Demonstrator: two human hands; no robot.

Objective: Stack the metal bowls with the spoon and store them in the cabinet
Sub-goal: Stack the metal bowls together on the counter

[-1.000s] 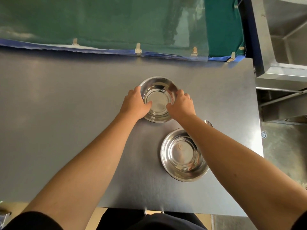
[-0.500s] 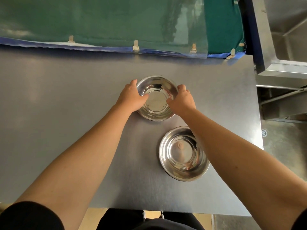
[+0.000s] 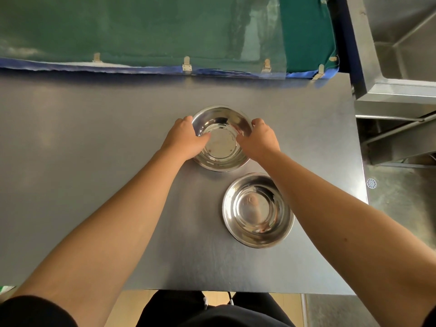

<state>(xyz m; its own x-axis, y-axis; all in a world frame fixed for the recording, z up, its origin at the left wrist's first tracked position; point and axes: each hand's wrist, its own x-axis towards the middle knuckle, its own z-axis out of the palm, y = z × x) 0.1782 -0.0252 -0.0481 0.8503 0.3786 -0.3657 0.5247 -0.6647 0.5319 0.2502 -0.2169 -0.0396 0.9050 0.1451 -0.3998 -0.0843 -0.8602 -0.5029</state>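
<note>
1. Head view shows the bench (image 3: 94, 161) first: a broad, dark, smooth top that fills most of the frame, with a green cloth (image 3: 141, 27) clipped along its far edge and a steel sink unit (image 3: 396, 55) off to the right.
2. Two metal bowls sit on the bench right of centre, just beside each other but not touching. The far bowl (image 3: 221, 147) is between the hands; the near bowl (image 3: 258, 210) lies partly under the right forearm.
3. Both bowls look thin, stiff and polished. I judge them light, rigid and slippery, likely to clatter or skid on the bench, so the rolled rim is the surest place to hold.
4. The left hand (image 3: 186, 140) clasps the far bowl's left rim, thumb inside and fingers (image 3: 187, 119) curled outside.
5. The right hand (image 3: 258, 140) grips the opposite rim the same way, thumb over the edge.
6. Whether the far bowl is lifted off the bench or resting on it, I cannot tell.
7. No spoon or cabinet is visible.
</note>
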